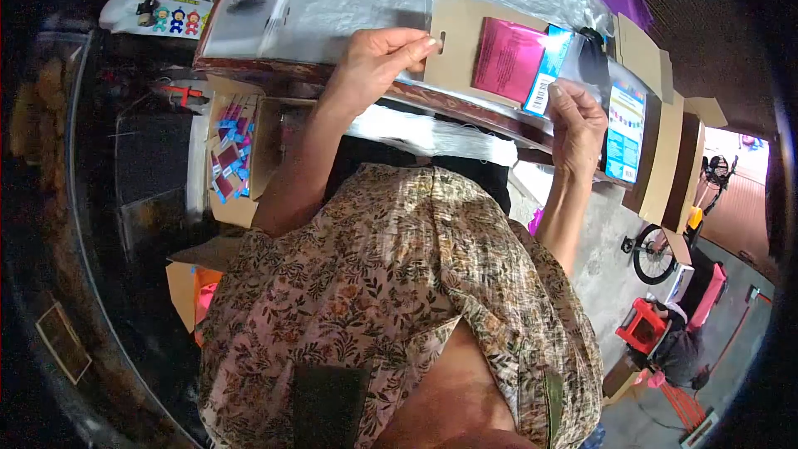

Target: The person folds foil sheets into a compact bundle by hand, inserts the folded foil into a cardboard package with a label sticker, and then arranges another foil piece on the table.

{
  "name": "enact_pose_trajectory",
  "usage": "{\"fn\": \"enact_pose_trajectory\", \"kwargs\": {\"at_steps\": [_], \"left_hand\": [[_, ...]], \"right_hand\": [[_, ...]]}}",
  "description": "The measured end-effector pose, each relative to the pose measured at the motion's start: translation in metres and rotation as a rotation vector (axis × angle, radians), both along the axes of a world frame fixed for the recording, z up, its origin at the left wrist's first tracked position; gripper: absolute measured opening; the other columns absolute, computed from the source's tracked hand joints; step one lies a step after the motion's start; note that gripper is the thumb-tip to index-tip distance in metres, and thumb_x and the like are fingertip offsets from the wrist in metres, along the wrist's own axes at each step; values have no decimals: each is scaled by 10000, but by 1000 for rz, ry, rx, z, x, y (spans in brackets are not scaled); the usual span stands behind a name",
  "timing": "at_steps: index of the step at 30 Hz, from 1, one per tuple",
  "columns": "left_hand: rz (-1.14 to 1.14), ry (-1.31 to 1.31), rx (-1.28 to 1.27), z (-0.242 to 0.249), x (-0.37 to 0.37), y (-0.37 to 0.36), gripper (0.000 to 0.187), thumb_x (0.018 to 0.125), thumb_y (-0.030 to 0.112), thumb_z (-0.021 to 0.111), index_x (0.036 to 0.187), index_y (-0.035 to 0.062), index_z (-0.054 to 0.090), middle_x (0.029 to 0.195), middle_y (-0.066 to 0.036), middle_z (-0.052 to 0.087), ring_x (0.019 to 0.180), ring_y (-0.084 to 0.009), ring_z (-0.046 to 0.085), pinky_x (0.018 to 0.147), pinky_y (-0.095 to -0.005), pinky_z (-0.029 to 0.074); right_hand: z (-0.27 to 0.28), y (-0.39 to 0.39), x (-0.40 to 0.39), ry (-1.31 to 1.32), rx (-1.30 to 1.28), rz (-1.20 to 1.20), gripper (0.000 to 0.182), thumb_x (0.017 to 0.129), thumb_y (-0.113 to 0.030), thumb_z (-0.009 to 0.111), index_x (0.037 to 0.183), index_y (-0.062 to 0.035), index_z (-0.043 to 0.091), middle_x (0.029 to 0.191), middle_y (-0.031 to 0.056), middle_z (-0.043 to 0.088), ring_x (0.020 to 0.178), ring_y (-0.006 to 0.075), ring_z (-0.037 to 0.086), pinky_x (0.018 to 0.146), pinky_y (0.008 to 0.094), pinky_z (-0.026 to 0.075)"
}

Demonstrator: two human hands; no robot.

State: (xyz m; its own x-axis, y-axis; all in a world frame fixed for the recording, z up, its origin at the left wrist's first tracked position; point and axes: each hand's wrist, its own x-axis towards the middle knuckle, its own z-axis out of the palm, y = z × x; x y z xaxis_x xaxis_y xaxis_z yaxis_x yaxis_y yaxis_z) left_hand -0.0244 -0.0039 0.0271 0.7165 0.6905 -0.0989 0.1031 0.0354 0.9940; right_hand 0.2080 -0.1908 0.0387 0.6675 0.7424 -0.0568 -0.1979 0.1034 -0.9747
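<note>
While left hand (384, 62) is pinching the cardboard's (454, 66) left edge, right hand (579, 123) is holding the blue label (555, 51), pink packet (509, 58) lying left-right between.

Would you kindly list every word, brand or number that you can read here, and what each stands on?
"TOGETHER": last word on the white skateboard; words before it are blurred.
Pink packet: print too small to read.
Blue-and-white label: too small, barcode digits included.
Blue pack at right: too blurred.
Small packets in the carton: too small.
</note>
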Motion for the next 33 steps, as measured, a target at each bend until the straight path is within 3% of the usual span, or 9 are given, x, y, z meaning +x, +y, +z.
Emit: {"fn": "enact_pose_trajectory", "kwargs": {"at_steps": [4,6,9,11,16,19,23,27,33], "left_hand": [[10,-140,35,9,15,-5,346,978,246,637,1234,15,662,939,-38,725,822,-101,650,758,-239,530],[80,-220,-64,15,27,-4,341,984,238,627,1220,-5,659,953,-45,722,824,-97,650,758,-238,532],[80,-208,-93,13,42,-2,330,991,223,613,1207,-23,650,989,-55,714,857,-102,651,776,-242,530],[4,-128,-39,9,55,2,312,999,200,594,1196,-37,633,1048,-65,700,921,-117,653,812,-252,523],[-7,-121,-26,12,85,-8,293,989,205,610,1165,-25,648,1037,-60,700,906,-114,649,818,-252,520],[68,-152,-139,17,91,-14,301,966,211,643,1162,-17,654,996,-54,701,862,-102,640,800,-252,517],[-16,-13,-11,22,83,-22,280,909,221,729,1067,-9,708,855,-13,690,739,-63,597,699,-203,496],[-112,11,82,11,74,-25,255,934,203,691,1090,1,683,889,-40,698,789,-83,621,748,-244,508],[-106,-123,27,17,52,-33,219,927,192,704,1023,-5,703,837,-14,676,752,-70,591,714,-221,495]], "right_hand": [[5,-10,5,-13,21,1,115,867,-21,725,975,17,718,774,19,667,643,72,545,610,191,434],[5,-15,13,-18,35,4,116,868,-19,724,978,19,716,775,20,668,643,72,547,611,194,439],[0,-29,29,-4,52,26,108,853,-11,737,951,26,713,827,67,717,683,95,643,645,216,514],[-4,-36,39,24,47,12,108,853,-10,736,952,26,712,828,68,716,682,96,642,642,216,513],[-6,-46,54,108,33,-32,119,860,-9,729,975,19,710,816,48,697,669,91,611,630,213,493],[-6,-48,62,120,39,-40,123,863,-12,728,982,13,710,807,35,686,662,88,591,628,211,479],[-9,-46,66,128,76,-45,116,860,-20,732,972,8,713,804,26,683,659,83,573,633,210,462],[-12,-49,57,146,93,-66,113,856,-29,738,963,2,717,800,14,678,669,76,552,641,210,441],[-12,-59,28,123,155,-92,112,856,-42,740,959,-5,718,792,4,672,682,70,542,645,206,425]]}}
